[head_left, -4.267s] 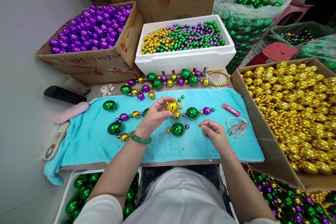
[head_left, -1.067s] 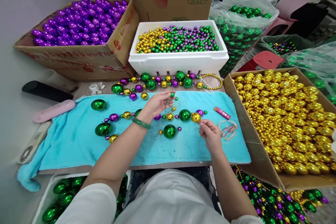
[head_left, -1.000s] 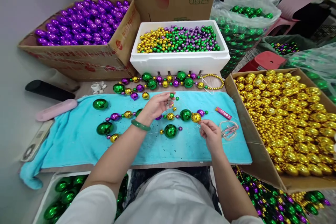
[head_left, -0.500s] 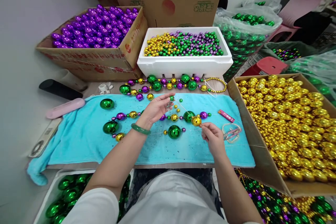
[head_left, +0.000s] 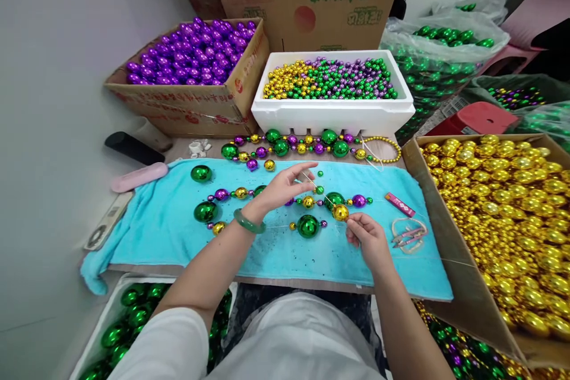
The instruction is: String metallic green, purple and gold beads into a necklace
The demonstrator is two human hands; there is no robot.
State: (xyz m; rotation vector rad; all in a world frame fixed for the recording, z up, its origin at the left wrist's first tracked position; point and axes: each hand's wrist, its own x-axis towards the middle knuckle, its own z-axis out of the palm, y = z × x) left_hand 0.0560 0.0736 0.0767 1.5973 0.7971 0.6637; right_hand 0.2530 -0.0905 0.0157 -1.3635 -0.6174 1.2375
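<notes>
My right hand pinches the edge of a shiny gold bead between thumb and fingers. A thin pale thread runs from that bead up to my left hand, whose fingers close on its upper end. A small green bead sits along the thread, just off my left fingertips. Under my hands lies a strand of purple, gold and green beads, partly hidden by my left hand. A large green bead lies below, with small beads at its sides. A green bangle circles my left wrist.
A turquoise towel covers the table. Thread snips and a pink packet lie at right. Behind stand a white foam box of small beads and a carton of purple ones; another carton holds gold beads.
The small green bead has left my left fingertips and moved down the thread toward the gold bead. My view has shifted slightly left.
</notes>
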